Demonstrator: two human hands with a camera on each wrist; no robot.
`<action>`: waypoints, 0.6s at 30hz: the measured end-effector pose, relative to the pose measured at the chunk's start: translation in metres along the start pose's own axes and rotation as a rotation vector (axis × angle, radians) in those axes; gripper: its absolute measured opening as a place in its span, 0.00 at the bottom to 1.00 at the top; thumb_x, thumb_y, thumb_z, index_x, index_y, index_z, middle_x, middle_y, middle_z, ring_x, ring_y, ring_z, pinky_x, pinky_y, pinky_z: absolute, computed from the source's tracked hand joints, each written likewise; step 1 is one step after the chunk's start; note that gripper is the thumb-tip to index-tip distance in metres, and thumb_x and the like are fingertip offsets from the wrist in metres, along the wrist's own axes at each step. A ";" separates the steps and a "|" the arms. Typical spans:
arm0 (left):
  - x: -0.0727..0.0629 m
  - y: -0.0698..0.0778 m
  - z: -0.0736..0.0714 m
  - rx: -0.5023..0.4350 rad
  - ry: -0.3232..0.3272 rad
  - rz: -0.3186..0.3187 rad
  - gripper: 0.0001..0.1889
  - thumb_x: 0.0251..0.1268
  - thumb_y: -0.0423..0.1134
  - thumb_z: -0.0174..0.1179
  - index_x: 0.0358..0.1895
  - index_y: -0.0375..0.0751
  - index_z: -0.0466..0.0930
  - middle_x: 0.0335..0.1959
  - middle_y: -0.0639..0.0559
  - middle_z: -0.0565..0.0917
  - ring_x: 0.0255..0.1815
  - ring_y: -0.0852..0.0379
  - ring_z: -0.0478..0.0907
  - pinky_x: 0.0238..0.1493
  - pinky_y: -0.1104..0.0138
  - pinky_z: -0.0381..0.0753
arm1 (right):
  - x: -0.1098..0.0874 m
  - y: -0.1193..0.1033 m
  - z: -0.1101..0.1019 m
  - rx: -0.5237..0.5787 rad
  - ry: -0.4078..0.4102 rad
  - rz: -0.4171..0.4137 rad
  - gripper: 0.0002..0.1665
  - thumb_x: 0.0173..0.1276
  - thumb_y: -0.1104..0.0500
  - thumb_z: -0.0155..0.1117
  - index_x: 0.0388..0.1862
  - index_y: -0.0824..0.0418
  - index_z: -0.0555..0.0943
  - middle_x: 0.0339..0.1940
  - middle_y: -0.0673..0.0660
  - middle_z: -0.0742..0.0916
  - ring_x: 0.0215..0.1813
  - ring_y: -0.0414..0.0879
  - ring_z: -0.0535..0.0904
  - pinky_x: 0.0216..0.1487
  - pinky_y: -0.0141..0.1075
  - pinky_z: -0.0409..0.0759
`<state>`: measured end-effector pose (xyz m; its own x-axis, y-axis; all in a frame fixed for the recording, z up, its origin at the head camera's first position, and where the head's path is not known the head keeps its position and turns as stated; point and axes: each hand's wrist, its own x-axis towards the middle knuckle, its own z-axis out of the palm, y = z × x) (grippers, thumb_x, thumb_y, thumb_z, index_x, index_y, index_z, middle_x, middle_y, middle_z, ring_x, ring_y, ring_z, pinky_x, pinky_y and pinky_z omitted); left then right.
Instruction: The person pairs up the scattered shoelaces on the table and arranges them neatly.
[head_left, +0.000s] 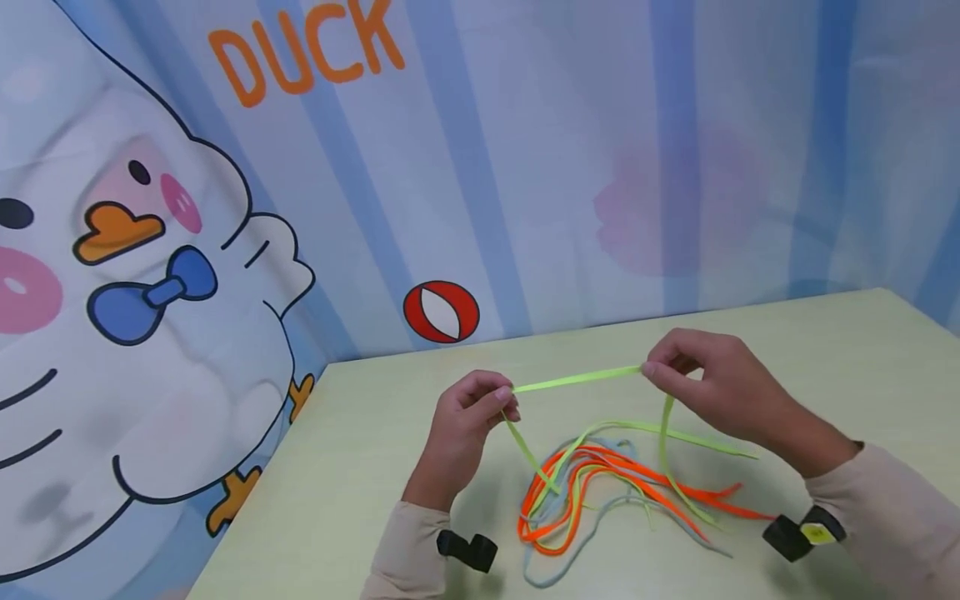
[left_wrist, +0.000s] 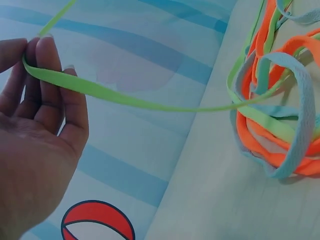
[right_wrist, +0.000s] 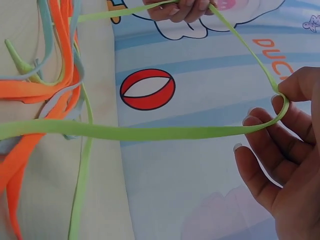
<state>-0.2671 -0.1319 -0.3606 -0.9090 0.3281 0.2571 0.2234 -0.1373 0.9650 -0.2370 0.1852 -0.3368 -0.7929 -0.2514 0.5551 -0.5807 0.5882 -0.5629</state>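
Observation:
A flat lime-green shoelace (head_left: pixel 577 379) is stretched between the two hands above the table. My left hand (head_left: pixel 468 425) pinches it between thumb and fingers, and from there one part slopes down to the pile. On the other side my right hand (head_left: pixel 712 379) pinches the lace (right_wrist: pixel 170 132) between thumb and index finger, the other fingers loosely bent, with a length hanging below. Under the hands lies a loose tangle of orange laces (head_left: pixel 577 533), light blue-grey laces (head_left: pixel 551 579) and more lime-green ones. In the left wrist view the green lace (left_wrist: pixel 135 101) runs from the fingers to the pile.
The pale yellow-green table (head_left: pixel 360 467) carries the lace pile near its middle. Right behind its back edge hangs a blue striped backdrop (head_left: pixel 555 192) printed with a duck and a red ball (head_left: pixel 420 308). Black wrist cameras (head_left: pixel 467 550) sit on both cuffs.

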 end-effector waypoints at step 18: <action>0.016 0.005 -0.015 0.057 0.103 0.012 0.09 0.73 0.36 0.59 0.48 0.34 0.79 0.40 0.44 0.79 0.41 0.51 0.79 0.53 0.63 0.81 | -0.003 0.001 -0.014 0.176 -0.025 0.166 0.13 0.76 0.50 0.61 0.35 0.57 0.80 0.31 0.52 0.88 0.34 0.44 0.85 0.41 0.39 0.80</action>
<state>-0.2856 -0.1412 -0.3521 -0.9366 0.2289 0.2652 0.2519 -0.0860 0.9639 -0.2328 0.1976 -0.3302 -0.8832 -0.1822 0.4322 -0.4634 0.4808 -0.7444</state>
